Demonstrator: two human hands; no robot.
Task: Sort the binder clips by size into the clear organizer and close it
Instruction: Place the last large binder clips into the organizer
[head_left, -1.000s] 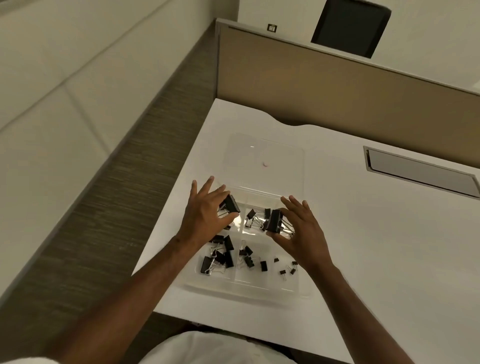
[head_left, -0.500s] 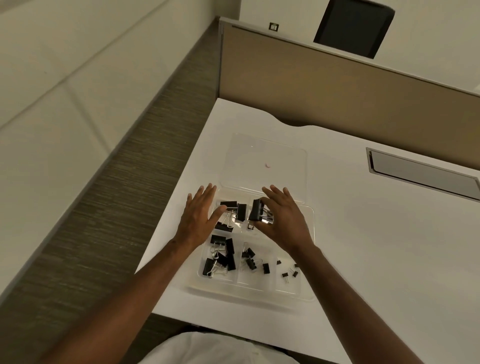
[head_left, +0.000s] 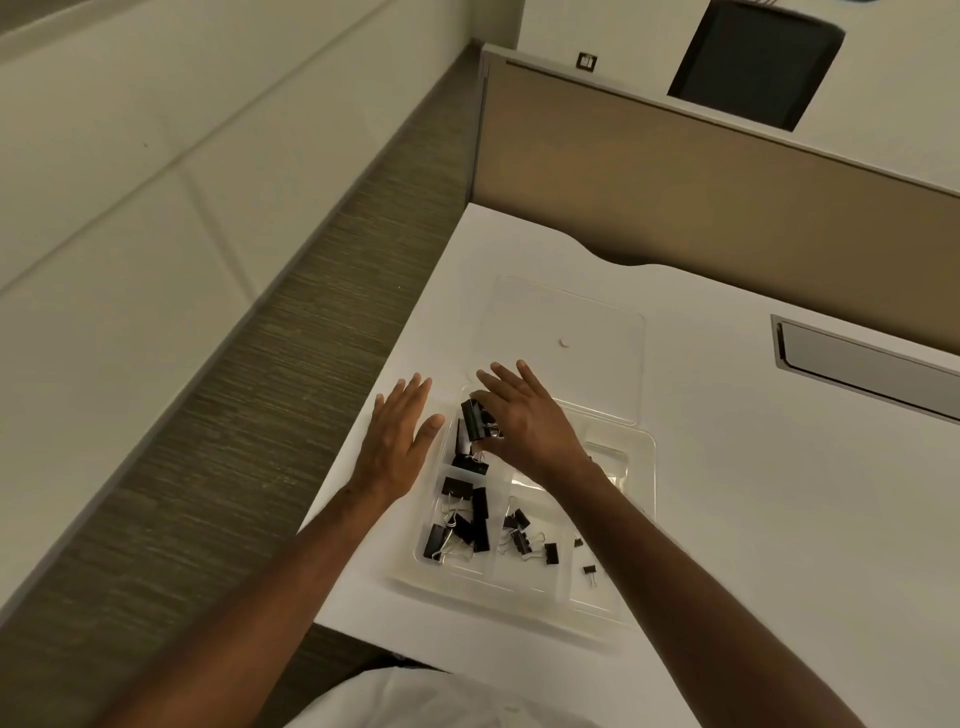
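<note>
The left hand (head_left: 396, 444) lies flat and empty on the white desk top (head_left: 753, 493) just beside the left wall of the clear plastic compartment organizer (head_left: 641, 457), fingers straight and close together, thumb angled out toward the tray. To its right, the right hand (head_left: 524, 421) reaches across into the far-left compartment and pinches a large black binder clip (head_left: 474, 418) between thumb and forefinger, the other fingers extended and slightly fanned above it — more large clips lie just below it in that same compartment. In the near row, a heap of large black clips (head_left: 462, 519) fills the left compartment, medium black clips (head_left: 524, 538) sit in the middle one, and tiny black clips (head_left: 588, 569) in the right. The transparent lid (head_left: 597, 332) lies open flat on the desk behind the tray.
</note>
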